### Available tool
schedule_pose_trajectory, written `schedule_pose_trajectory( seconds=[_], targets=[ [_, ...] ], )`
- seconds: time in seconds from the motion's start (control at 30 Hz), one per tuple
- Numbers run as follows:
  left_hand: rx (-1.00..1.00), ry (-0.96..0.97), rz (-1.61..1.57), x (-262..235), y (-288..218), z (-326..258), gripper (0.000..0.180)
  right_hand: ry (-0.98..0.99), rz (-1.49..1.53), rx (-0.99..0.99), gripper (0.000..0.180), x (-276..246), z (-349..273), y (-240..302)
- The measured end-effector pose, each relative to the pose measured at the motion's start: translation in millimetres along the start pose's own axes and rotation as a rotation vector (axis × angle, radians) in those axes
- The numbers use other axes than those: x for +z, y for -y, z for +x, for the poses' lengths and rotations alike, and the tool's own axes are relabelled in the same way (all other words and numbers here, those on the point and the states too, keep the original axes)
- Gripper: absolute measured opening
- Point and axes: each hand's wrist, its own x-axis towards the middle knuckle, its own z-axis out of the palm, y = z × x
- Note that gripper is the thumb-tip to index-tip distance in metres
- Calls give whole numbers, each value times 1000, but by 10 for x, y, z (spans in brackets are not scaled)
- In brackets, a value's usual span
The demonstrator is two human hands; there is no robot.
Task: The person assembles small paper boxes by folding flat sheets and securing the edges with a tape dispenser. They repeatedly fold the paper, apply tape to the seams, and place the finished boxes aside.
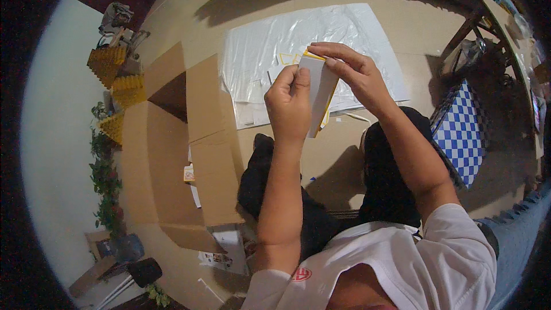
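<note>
White carton (319, 89) is pinched by left grip (287, 101) and right grip (360, 76); shirt (404, 264) bears emblem (302, 274).

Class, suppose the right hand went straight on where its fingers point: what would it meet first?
Most likely the white-and-yellow card piece, whose upper end the right hand seems to touch. Beyond it in the picture lies the white plastic sheet, apparently lower; depth is unclear.

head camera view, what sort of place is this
Probably a room in someone's home, though I can't be sure: leafy green plants at the left, blue ruffled fabric at the lower right, and a large open brown cardboard box on the beige floor.
</note>
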Motion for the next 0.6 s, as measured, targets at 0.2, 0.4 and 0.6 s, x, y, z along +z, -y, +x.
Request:
schedule_pose_trajectory(
  seconds=[0.2,0.4,0.6],
  targets=[
    [-10,-123,-196,52,-35,14,22,-28,-51,-42,25,17,-4,-20],
    [10,-143,-242,61,-2,30,24,-45,-142,-141,25,15,1,-25],
    [-102,-127,-280,23,-10,37,21,-54,-206,-201,27,41,-8,2]
  ],
)
